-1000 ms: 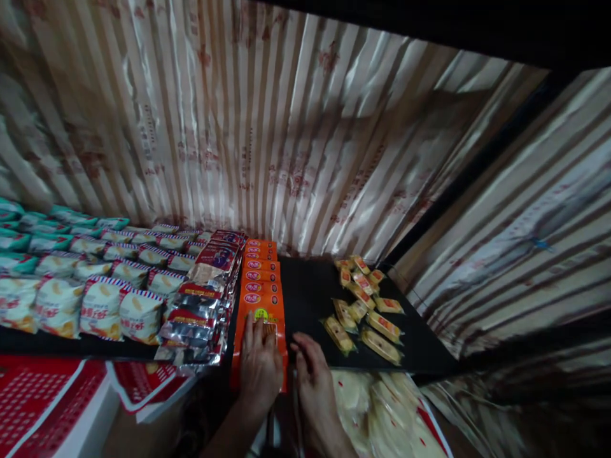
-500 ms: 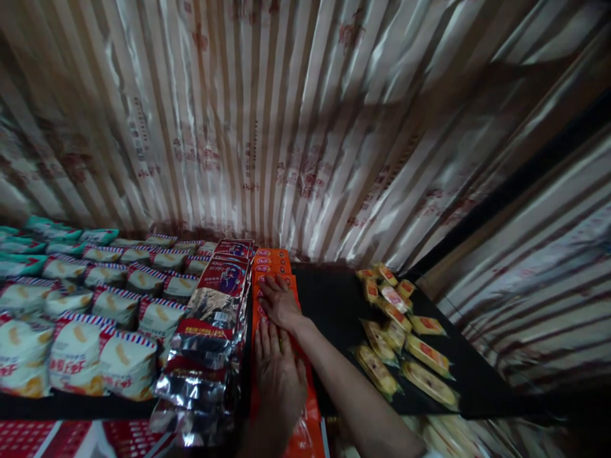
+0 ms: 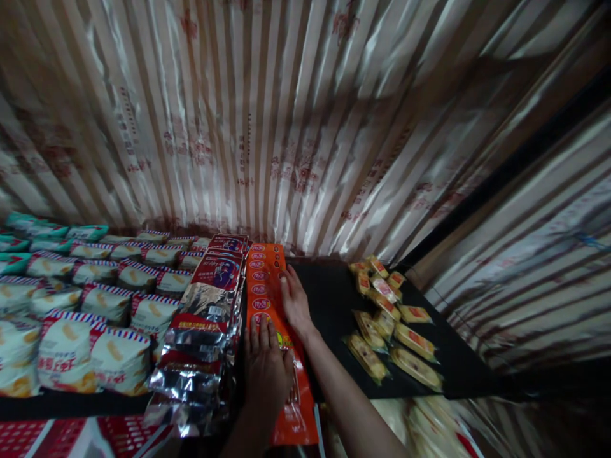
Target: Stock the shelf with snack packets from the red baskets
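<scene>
A row of overlapping orange snack packets (image 3: 260,267) lies flat on the dark shelf. My left hand (image 3: 267,366) rests palm down on the nearer packets, fingers stretched out. My right hand (image 3: 296,302) is at the right edge of the same row, farther back, its fingers extended and its thumb apart; nothing is held in it. Directly left of the orange row is a stack of dark red and silver packets (image 3: 205,312), overlapping and shiny. The undersides of both hands are hidden.
Rows of puffed white snack bags (image 3: 67,353) fill the left, with green bags (image 3: 42,229) behind. Several yellow wrapped cakes (image 3: 415,343) lie loosely on the black shelf (image 3: 319,286) at right. A striped plastic curtain (image 3: 286,127) hangs behind; a red basket (image 3: 48,436) shows below.
My right hand has moved from on top of the orange packets to their right edge, uncovering their printed logos. My left hand stays flat on them. The view has shifted slightly.
</scene>
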